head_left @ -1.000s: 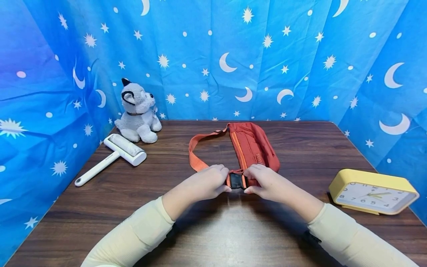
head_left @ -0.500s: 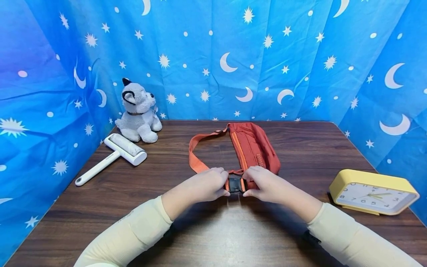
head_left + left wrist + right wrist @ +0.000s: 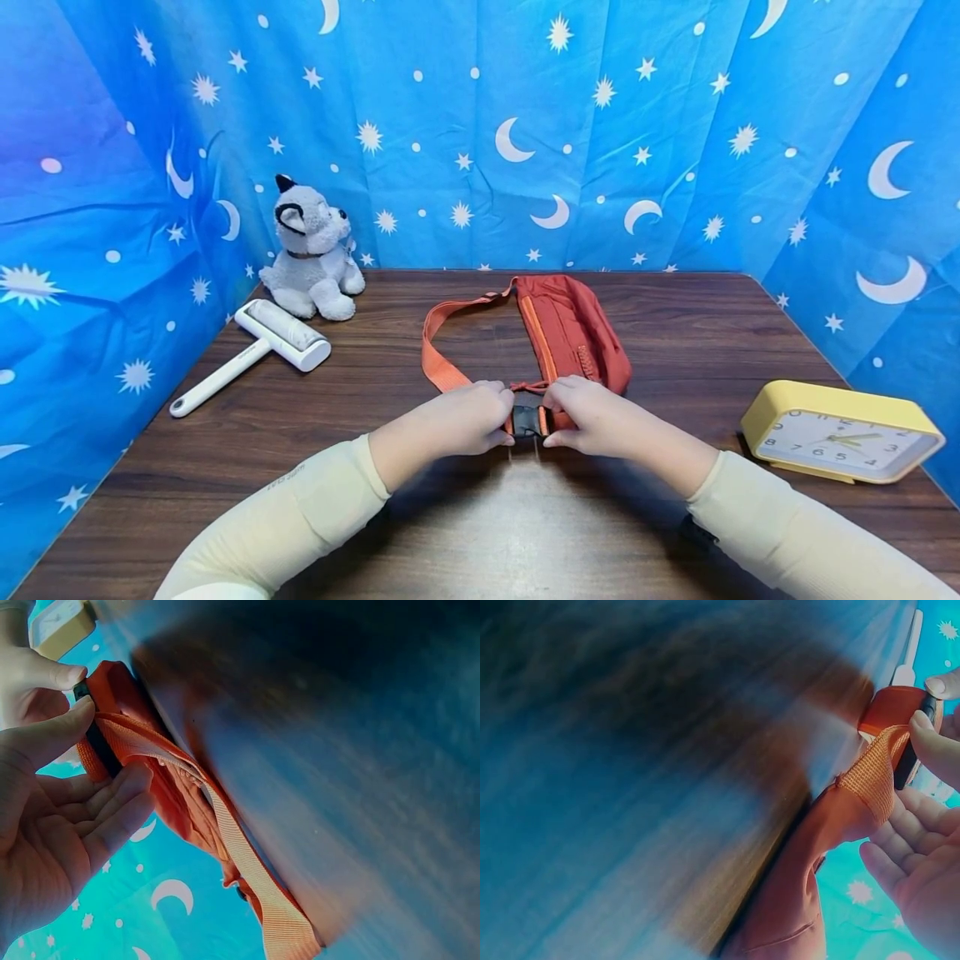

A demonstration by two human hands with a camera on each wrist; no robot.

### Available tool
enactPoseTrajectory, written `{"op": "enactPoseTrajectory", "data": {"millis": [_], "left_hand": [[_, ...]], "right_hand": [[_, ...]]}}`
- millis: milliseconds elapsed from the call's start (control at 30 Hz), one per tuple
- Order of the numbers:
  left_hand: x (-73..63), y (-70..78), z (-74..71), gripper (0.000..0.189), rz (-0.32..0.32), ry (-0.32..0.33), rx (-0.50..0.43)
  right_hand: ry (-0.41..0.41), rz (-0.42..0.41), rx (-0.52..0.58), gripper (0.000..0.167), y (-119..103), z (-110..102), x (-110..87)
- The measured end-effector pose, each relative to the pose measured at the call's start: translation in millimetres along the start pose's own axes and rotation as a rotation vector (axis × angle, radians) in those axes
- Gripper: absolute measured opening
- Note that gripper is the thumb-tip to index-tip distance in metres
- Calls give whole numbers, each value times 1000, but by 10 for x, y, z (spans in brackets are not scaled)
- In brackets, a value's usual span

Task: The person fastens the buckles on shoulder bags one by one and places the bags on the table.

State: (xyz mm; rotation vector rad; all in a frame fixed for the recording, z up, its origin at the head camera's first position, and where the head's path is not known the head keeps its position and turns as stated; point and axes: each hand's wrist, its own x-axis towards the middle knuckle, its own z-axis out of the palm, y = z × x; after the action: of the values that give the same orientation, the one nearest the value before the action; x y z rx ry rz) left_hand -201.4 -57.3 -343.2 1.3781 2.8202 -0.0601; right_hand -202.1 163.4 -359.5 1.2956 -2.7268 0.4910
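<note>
A rust-red waist bag (image 3: 573,329) with an orange zip lies on the table, its orange strap (image 3: 442,354) looping out to the left. At the near end of the bag a black side-release buckle (image 3: 527,422) sits joined between both hands. My left hand (image 3: 468,418) pinches the buckle's left end between thumb and fingers. From the other side, my right hand (image 3: 592,417) pinches its right end. In the left wrist view the thumb lies on the black buckle (image 3: 102,746), with the strap (image 3: 240,855) running away from it. Parts of the buckle are hidden behind the fingers.
A white lint roller (image 3: 273,342) lies on the left of the wooden table (image 3: 375,333). Behind it sits a grey plush dog (image 3: 311,250). At the right stands a yellow alarm clock (image 3: 840,429). A blue curtain (image 3: 435,108) with moons and stars surrounds the table.
Both hands have shifted slightly toward me and to the left, with the buckle between them. The strap loop has moved a little left; the bag's body stays in place.
</note>
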Motion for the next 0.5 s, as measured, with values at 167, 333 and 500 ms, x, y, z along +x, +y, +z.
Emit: {"op": "enactPoseTrajectory", "data": {"millis": [167,333,500], "left_hand": [[29,28,-20,27,-39,-88,-18],[44,37,-17,26,-51,-119,-24],[53,23,9,26,-24,-111,-13]], "right_hand": [[-20,-6,-27,36,12,28,19],[-18,-29,-71,37,19,48,38],[-20,-57,-108,39,10,57,50]]}}
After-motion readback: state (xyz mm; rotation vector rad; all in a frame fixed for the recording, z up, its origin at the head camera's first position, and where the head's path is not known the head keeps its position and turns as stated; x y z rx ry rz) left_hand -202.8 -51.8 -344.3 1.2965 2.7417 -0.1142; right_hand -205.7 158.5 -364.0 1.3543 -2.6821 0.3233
